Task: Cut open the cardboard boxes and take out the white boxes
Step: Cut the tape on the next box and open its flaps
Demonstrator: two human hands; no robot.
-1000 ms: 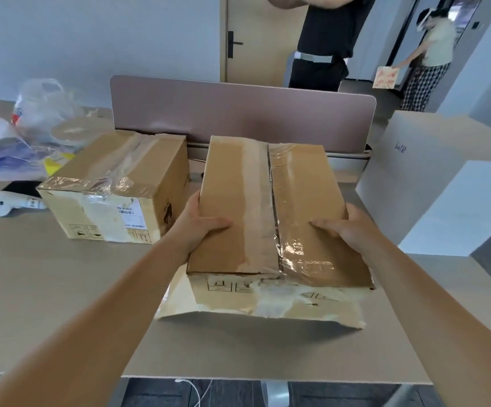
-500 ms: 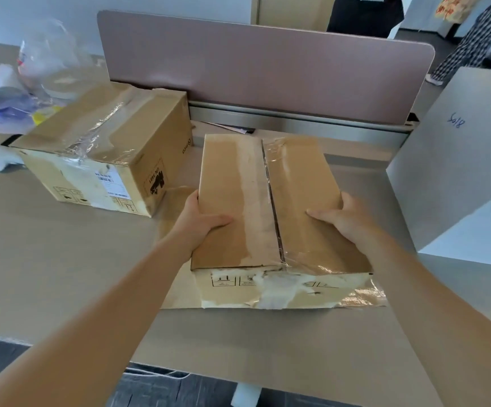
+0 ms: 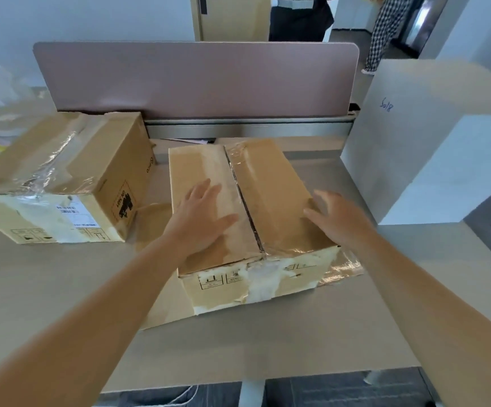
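Cardboard box (image 3: 270, 186) beside white block (image 3: 414, 160) marked "5018".

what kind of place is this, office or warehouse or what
Most likely an office. The cardboard boxes sit on a desk with a padded divider screen along its back edge, and a door and corridor show behind. It doesn't look like a warehouse.
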